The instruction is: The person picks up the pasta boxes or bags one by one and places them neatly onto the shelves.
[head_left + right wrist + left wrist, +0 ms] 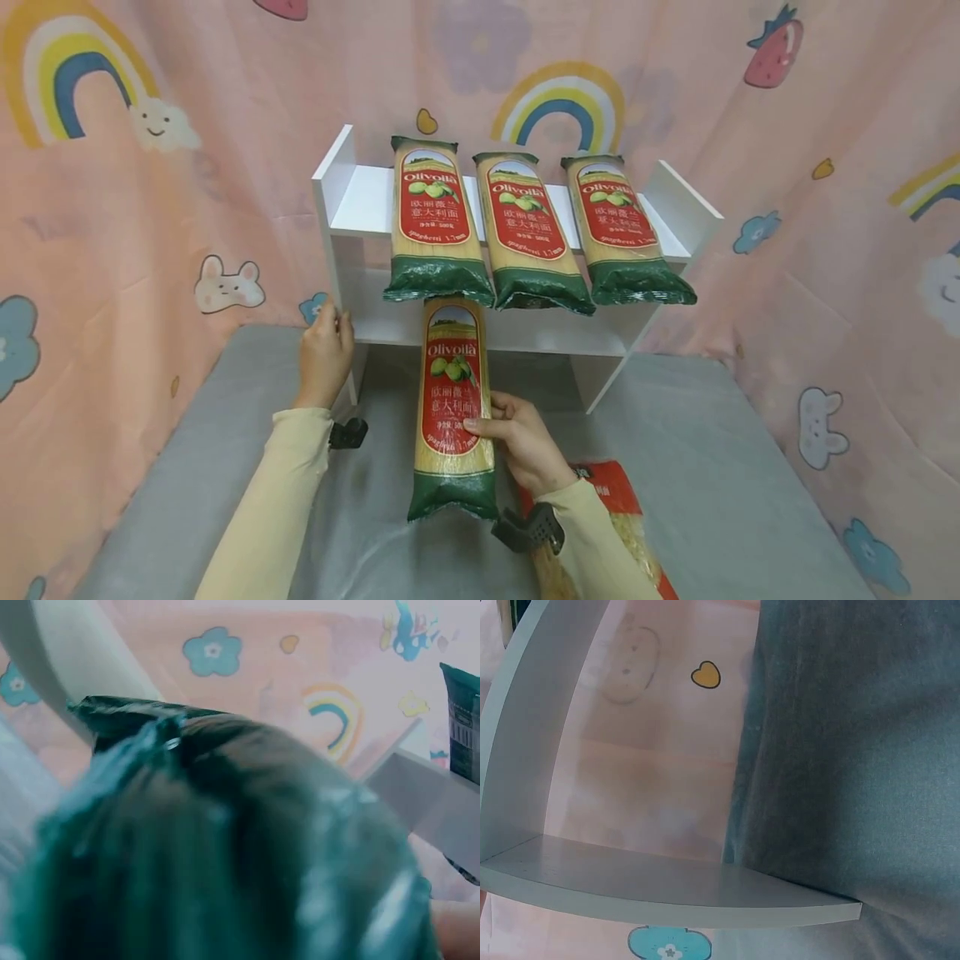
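My right hand (528,442) grips a pack of spaghetti (453,392) by its right edge, thumb on the red label. The pack's upper end reaches the lower tier of a white two-tier shelf (555,329), its top hidden behind the packs above. In the right wrist view the green end of the spaghetti pack (225,855) looms large and blurred. My left hand (326,354) holds the shelf's left side panel, fingers curled at its edge. Only the shelf's boards (667,889) fill much of the left wrist view.
Three matching spaghetti packs lie side by side on the top tier: left (438,221), middle (532,229) and right (626,229), their green ends overhanging the front. A red-and-clear food bag (630,517) lies on the grey cloth (720,467), partly under my right forearm. A patterned pink curtain (247,183) hangs behind.
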Tool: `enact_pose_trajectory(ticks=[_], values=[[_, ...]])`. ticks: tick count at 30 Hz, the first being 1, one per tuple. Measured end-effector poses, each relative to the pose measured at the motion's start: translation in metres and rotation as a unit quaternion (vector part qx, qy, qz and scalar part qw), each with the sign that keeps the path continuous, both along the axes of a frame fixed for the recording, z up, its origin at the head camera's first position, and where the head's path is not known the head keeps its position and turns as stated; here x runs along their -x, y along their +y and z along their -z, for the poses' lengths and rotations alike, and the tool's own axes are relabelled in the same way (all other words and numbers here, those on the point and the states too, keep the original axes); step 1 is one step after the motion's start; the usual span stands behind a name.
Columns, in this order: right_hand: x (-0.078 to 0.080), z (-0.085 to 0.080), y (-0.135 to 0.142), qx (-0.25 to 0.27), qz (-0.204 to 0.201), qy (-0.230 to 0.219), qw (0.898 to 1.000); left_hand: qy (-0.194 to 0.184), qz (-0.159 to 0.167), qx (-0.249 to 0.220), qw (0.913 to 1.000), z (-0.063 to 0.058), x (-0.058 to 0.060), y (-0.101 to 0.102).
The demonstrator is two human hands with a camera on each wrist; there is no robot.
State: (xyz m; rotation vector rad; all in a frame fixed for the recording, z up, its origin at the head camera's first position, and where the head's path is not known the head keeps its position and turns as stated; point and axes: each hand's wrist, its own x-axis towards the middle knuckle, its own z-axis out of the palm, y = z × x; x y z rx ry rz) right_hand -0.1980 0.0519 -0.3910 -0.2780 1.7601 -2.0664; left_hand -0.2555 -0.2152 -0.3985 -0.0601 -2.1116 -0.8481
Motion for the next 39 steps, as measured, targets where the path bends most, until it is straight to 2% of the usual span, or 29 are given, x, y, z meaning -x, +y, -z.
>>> enact_pose_trajectory(ticks=[4,10,15,21,25,30,37,39], values=[[0.012,-0.007,-0.005,0.010,0.010,-0.018,1.000,-0.002,0.002,-0.003,1.0000,-0.002,0.000,0.002],[0.040,-0.012,-0.016,0.008,0.038,-0.028,0.999,-0.006,0.003,-0.007,1.0000,-0.002,-0.003,0.003],[0.061,-0.016,-0.022,-0.024,0.052,-0.008,0.998,-0.009,0.000,-0.004,0.9999,0.001,-0.004,0.005],[0.075,-0.026,-0.029,-0.083,0.051,0.027,0.995,0.000,-0.001,-0.008,1.0000,0.000,-0.004,0.005],[0.083,-0.030,-0.033,-0.102,0.038,0.054,0.993,0.007,-0.004,-0.008,0.9999,-0.001,-0.002,0.004],[0.092,-0.031,-0.034,-0.102,0.014,0.072,0.992,-0.001,0.002,-0.011,0.9999,0.000,-0.001,0.004],[0.103,-0.030,-0.025,-0.122,-0.067,0.089,0.986,0.000,0.006,-0.016,0.9999,0.001,-0.002,0.003],[0.105,-0.030,-0.024,-0.125,-0.080,0.088,0.985,-0.001,0.006,-0.012,0.9999,0.000,-0.002,0.003]])
